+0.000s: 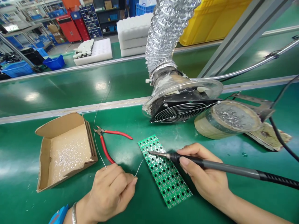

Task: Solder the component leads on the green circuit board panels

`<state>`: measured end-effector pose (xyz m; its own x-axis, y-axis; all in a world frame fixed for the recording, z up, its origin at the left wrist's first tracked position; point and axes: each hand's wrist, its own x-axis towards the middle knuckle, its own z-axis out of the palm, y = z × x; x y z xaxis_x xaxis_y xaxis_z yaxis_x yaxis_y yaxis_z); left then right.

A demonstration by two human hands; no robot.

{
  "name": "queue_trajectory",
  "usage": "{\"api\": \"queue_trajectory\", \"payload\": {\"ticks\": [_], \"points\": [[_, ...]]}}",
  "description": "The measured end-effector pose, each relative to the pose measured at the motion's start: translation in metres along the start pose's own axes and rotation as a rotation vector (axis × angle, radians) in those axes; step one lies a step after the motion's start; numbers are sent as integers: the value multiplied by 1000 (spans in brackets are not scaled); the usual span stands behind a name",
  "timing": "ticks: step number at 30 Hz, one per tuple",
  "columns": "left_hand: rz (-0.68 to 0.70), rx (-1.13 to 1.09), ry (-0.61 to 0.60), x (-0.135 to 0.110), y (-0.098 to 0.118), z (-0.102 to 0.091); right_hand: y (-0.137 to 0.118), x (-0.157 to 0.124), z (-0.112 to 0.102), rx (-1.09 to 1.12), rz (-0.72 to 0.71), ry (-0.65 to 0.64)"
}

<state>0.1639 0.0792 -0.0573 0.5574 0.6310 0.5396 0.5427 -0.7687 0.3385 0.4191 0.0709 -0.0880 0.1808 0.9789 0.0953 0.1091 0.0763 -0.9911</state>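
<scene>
My right hand (205, 174) grips a soldering iron (221, 166) like a pen. The iron's metal tip rests at or just over the upper left part of a green circuit board panel (169, 177), which has rows of black round holes and shiny pads. In my closed left hand (112, 188) is a thin solder wire (139, 166); its short end reaches toward the panel's left edge near the tip. The wire's long tail rises behind the hand and curves up past a pair of red-handled cutters (107, 149) lying with jaws pointing away.
A cardboard box (43, 168) with small clear pieces stands at left. Overhead hangs a fume extractor fan (179, 110) on a foil duct (168, 31). At right sit a round tub (207, 124) holding metallic bits and the iron's cable (280, 140). White foam blocks (134, 34) stand behind.
</scene>
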Motion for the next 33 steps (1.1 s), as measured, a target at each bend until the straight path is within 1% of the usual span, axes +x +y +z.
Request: {"api": "queue_trajectory", "payload": {"ticks": [12,18,22,26,30,33], "points": [[-11,12,-33,2,-3,4,-4,0,-1,-65,-33,-4],[-51,-6,-3,3,-3,2,0,0,-4,48,-31,22],[-87,-31,11,9,3,-1,4,2,-7,89,-17,49],[-121,-83,-17,17,14,-3,9,5,-12,120,13,56],[-65,-65,-53,24,21,2,13,7,-15,180,37,46],[-23,-31,-41,24,19,8,15,8,-16,184,42,43]]}}
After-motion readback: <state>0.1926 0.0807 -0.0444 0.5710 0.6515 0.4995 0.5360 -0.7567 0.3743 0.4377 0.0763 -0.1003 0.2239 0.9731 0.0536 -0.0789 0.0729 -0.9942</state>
